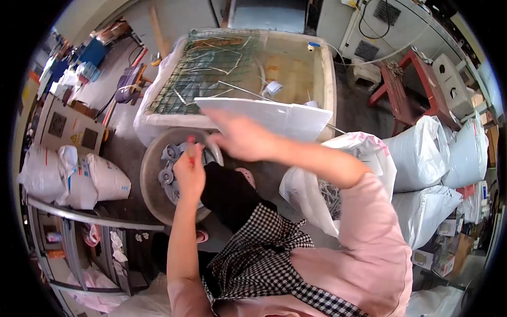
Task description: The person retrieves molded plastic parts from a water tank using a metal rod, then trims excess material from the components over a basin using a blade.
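Observation:
My left hand is closed round a small red object, perhaps a tool handle, over the basin; most of it is hidden in my fingers. My right hand, blurred by motion, is open, with fingers stretched and thumb apart, in front of the white board. Below my left hand, a round grey basin contains several grey moulded plastic parts with round openings.
Behind the board stands a water tank partly covered by green netting. To the right, a white sack contains thin plastic scraps, near full sacks and a red wooden stool. Sacks and a metal rack are left.

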The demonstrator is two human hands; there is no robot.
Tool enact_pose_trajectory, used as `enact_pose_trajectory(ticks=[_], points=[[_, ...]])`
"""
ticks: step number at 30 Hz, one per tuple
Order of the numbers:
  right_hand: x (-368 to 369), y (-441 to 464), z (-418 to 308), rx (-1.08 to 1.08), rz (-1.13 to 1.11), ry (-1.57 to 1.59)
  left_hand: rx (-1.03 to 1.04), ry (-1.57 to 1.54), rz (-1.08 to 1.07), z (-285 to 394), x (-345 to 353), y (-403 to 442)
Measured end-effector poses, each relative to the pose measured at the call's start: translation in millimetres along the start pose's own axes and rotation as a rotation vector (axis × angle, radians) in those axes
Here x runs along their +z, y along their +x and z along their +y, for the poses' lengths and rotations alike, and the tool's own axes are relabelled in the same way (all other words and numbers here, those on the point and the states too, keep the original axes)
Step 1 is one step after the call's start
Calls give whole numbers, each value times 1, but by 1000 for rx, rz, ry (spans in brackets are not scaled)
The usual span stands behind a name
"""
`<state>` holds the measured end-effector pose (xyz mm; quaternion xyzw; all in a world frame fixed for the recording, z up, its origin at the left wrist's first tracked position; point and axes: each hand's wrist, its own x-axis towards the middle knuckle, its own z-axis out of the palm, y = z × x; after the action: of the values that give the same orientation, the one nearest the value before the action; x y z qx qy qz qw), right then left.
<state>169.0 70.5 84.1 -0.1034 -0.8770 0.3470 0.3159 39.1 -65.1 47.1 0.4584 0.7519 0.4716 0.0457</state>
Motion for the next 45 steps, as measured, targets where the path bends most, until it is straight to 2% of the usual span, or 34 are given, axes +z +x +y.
enact_pose_trajectory(ticks=[1,2,4,6,7,9,11,12,13,14,15,16,18,21,24,28,30,35,37,41,45], points=[[-38,-1,20,5,-56,-303,138,97,-71,11,16,11],[-62,-7,59,-29,83,-436,277,192,-131,18,33,21],[-119,-18,85,450,-497,-485,373,383,-142,29,75,35],[-153,-39,122,304,-671,56,507,442,-84,39,112,50],[-162,-42,135,313,-670,58,518,461,-84,37,129,55],[-180,-47,160,689,-143,615,474,407,-146,24,148,58],[-189,-64,236,780,-334,11,448,335,-202,14,154,60],[-180,-82,283,839,-601,-376,446,334,-215,10,153,57],[-165,-106,295,816,-645,-527,445,329,-224,6,151,54],[-148,-133,344,979,-981,-650,445,321,-227,4,151,51],[-137,-150,346,1002,-995,-715,460,308,-182,3,152,46],[-122,-174,379,1002,-1004,-730,455,307,-183,4,154,45],[-106,-190,392,1014,-726,-795,445,273,-156,6,156,44],[-110,-196,409,925,-720,-833,437,247,-122,4,160,49],[-147,-150,347,937,-640,-786,458,256,-96,1,160,51],[-232,-136,253,696,-320,-777,463,240,-74,0,160,50],[-272,-143,196,773,-182,-777,471,244,-81,-1,159,47],[-352,-188,108,907,-121,-841,502,249,-59,-2,155,42],[-365,-201,92,1028,-196,-874,500,254,-63,-2,153,40],[-348,-214,107,1029,-291,-961,533,282,-12,1,155,41],[-310,-204,130,1044,-249,-951,529,277,4,2,153,38]])
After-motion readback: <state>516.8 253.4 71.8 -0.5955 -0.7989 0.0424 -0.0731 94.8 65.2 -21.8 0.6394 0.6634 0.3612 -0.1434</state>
